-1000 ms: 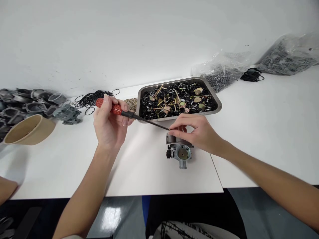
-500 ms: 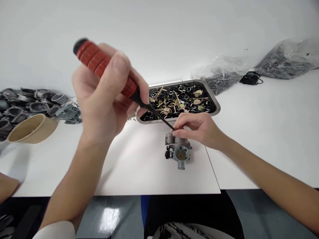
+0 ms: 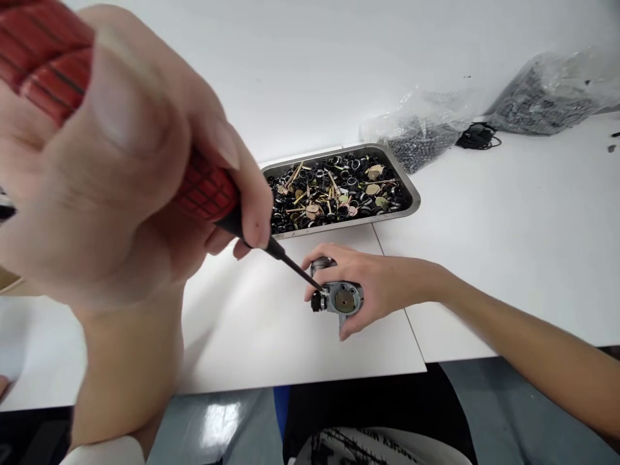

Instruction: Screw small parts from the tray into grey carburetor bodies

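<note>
— Starting at the left: what does the left hand have?
— A screwdriver. The fingers wrap round its red handle, and the long axis slants down to that hand's right.
— Where does the tip reach?
— The metal part, on the side facing the left hand, just beside a black knob. I can't tell whether it presses on anything.
— And the part itself?
— Well to the left hand's right, over the table. The right hand is far nearer: its fingers and thumb curl around the part, hiding some of it. The screwdriver comes in across the part, from the left hand's side.
— What else?
— A tray of small pieces beyond the right hand, then a clear bag farther out, to its right.
</note>
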### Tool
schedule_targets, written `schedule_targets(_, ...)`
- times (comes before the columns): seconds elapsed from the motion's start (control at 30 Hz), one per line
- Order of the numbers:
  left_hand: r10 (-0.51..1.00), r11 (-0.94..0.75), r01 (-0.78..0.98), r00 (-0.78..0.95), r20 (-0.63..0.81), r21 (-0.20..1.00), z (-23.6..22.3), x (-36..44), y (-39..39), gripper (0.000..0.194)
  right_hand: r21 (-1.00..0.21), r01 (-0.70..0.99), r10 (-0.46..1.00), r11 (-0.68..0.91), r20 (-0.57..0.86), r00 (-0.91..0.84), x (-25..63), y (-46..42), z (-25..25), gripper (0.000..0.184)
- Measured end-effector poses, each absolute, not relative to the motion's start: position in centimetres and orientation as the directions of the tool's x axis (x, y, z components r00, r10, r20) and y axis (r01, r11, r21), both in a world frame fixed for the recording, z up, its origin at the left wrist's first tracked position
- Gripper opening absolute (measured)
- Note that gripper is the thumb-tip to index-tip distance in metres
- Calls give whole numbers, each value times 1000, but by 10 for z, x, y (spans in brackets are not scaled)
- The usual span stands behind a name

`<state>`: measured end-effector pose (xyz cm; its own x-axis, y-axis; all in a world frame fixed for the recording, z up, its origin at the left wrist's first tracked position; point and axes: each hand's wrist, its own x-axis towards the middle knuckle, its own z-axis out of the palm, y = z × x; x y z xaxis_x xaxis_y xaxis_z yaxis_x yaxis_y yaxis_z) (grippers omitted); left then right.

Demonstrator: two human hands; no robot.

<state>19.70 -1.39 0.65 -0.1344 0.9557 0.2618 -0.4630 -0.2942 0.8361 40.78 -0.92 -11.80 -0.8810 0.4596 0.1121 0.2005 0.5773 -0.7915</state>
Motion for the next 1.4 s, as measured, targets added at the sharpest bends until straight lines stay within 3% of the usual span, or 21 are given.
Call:
schedule_targets(0.1,959,-266,-235,31,281,935,11,217,-19,66,-774,217,465,595,112,-878,406,-8,-118,46)
schedule_targets(0.17,965,-226,-171,99,245,959,14,229,-19,71,-767,210,463,607,127,-877,406,-7,-119,44)
schedule_targets(0.23,955,-226,-145,160,248,963,13,238,-19,67,-762,195,453,618,143,-880,406,-7,-121,42)
schedule_targets(0.4,756,-539,-236,288,588,808,-4,235,-19,43,-764,183,452,619,157,-878,405,-8,-124,44)
schedule_targets(0.53,776,-460,-135,419,471,878,-15,225,-21,12,-761,202,470,617,151,-869,405,-10,-122,43)
schedule_targets(0.73,784,-433,-127,435,442,892,-20,224,-23,18,-776,194,483,599,158,-861,405,-11,-118,42)
schedule_targets(0.9,671,-547,-133,520,528,826,-20,222,-20,38,-771,225,499,596,135,-856,405,-11,-116,42)
schedule_targets(1.1,794,-455,-155,375,478,877,-23,224,-15,21,-775,211,490,595,143,-860,405,-11,-117,42)
schedule_targets(1.4,790,-417,-122,441,426,901,-22,222,-20,15,-771,206,479,602,142,-867,406,-10,-119,43)
